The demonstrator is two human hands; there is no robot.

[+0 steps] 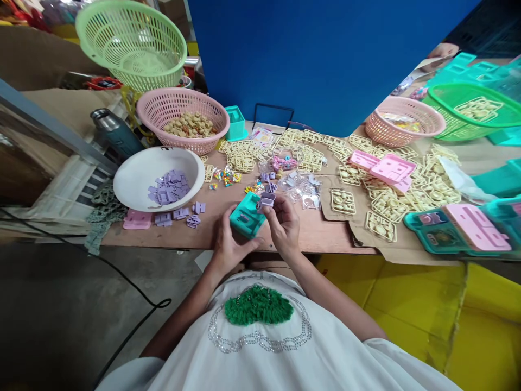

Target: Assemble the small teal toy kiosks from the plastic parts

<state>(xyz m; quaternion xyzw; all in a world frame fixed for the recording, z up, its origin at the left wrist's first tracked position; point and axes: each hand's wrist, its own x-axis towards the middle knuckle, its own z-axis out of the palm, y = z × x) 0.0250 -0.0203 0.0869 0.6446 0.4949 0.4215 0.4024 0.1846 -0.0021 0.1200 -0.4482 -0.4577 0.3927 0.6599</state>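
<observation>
My left hand [232,239] grips a small teal plastic box [248,214] by its left side, close to the table's front edge. Inside the box a purple piece shows at the bottom. Between the thumb and fingers of my right hand [284,224] is a small purple plastic part [266,201], held just over the box's upper right corner. Beyond the hands lie clear plastic pieces [299,187], a pink beaded item [284,162] and small multicoloured bits [227,176].
A white bowl [122,184] of purple parts and a pink basket [146,111] stand to the left, with a bottle [116,133] behind. Cream moulded frames [342,201] spread over the right side. Pink trays [393,168] and teal cases [435,239] lie there too. A blue panel [325,60] rises behind.
</observation>
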